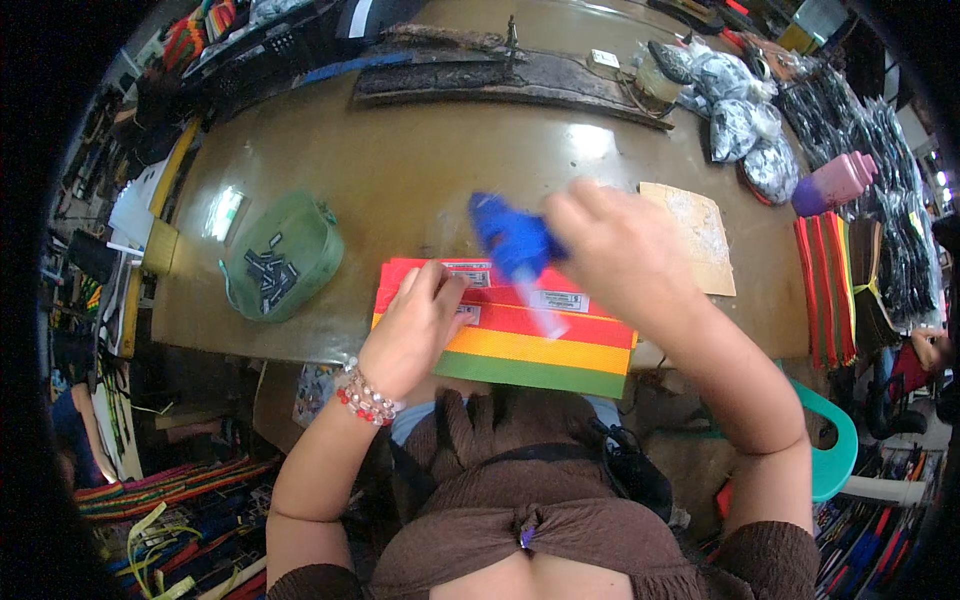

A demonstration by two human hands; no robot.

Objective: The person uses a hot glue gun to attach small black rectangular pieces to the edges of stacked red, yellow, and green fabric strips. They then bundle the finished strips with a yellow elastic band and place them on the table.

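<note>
Red, yellow and green striped fabric pieces (540,350) lie layered at the table's near edge. Small printed white labels (560,301) sit on their red bands. My left hand (410,325), with a beaded bracelet at the wrist, rests on the left end of the fabric. Its bent fingers grip there beside a label, and the fingertips are partly hidden. Over the fabric's right part, my right hand (610,240) is closed around a blue gun-shaped tool (515,235). The tool's pale, narrow tip points down toward the labels; motion blur hides its exact kind.
Left of the fabric stands a green translucent tub (290,250) with small dark pieces inside. A cardboard piece (690,240) lies to the right, near stacked striped strips (825,290) and a pink-purple bottle (835,183). Plastic-wrapped bundles (735,105) and a long dark board (510,80) occupy the back.
</note>
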